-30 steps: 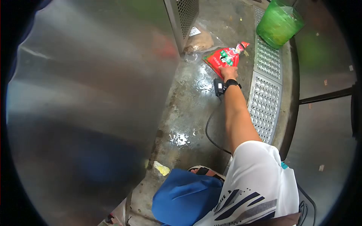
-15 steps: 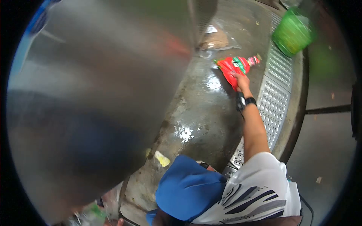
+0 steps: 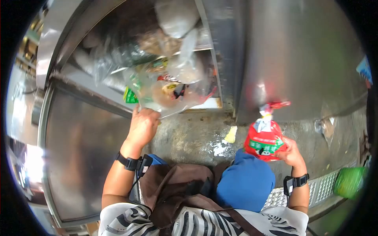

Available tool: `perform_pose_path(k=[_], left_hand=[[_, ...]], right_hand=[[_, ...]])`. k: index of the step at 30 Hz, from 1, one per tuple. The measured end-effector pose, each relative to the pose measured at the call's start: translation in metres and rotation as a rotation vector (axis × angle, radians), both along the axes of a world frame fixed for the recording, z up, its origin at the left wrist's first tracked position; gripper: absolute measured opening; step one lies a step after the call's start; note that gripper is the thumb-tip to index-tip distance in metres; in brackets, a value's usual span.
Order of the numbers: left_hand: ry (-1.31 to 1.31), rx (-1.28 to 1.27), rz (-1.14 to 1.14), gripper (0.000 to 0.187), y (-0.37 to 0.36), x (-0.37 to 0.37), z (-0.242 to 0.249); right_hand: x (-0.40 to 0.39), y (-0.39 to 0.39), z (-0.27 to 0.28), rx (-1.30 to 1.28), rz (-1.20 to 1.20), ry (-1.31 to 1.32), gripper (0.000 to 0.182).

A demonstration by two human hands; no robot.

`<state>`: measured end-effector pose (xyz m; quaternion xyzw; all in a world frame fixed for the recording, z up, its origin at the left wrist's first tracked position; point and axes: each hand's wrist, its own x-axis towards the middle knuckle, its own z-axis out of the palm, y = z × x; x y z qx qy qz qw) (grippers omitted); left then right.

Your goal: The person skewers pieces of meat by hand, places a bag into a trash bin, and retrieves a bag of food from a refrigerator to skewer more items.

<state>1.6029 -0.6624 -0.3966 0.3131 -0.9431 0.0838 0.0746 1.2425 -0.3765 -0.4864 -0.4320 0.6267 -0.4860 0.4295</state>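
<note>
Wet concrete floor (image 3: 189, 137) runs below an open steel cabinet (image 3: 78, 129) stuffed with plastic bags. Left hand (image 3: 142, 126) is raised to the cabinet's lower edge, its grip closed on the bottom of a clear bag (image 3: 169, 92) of packets that hangs out of the shelf above it. Right hand (image 3: 290, 152) is clenched on a red pouch (image 3: 264, 137), held upright just left of the palm, its tied top pointing up at the steel door (image 3: 299, 59). Green basket (image 3: 348, 181) sits on the floor grating (image 3: 327, 188), right of that wrist
</note>
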Motion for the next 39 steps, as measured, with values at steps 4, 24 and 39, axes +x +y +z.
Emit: perform_pose_path(k=[4, 24, 39], left_hand=[[0.134, 0.017, -0.074, 0.006, -0.002, 0.016, -0.008], [0.336, 0.157, -0.279, 0.004, 0.001, 0.038, 0.000], [0.759, 0.097, 0.360, 0.124, 0.011, 0.037, -0.077]], right_hand=[[0.049, -0.084, 0.048, -0.259, 0.377, 0.456, 0.036], [0.209, -0.408, 0.035, -0.155, 0.291, 0.025, 0.042], [0.130, -0.213, 0.056, -0.592, 0.394, 0.621, 0.046]])
